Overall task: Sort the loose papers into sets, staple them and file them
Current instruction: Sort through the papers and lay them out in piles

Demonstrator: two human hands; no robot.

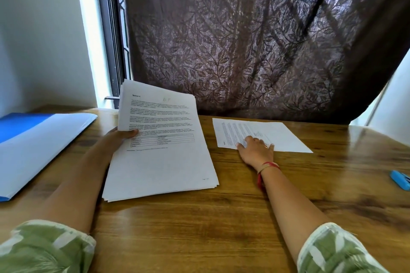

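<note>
Left hand point(119, 137) fingers grasping paper stack point(162, 150) edge, right hand point(255, 148) fingers released flat on single sheet point(277, 135)

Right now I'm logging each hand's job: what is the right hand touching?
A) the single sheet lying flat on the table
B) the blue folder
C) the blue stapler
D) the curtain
A: the right hand rests flat on the single sheet, away from the stapler.
</note>
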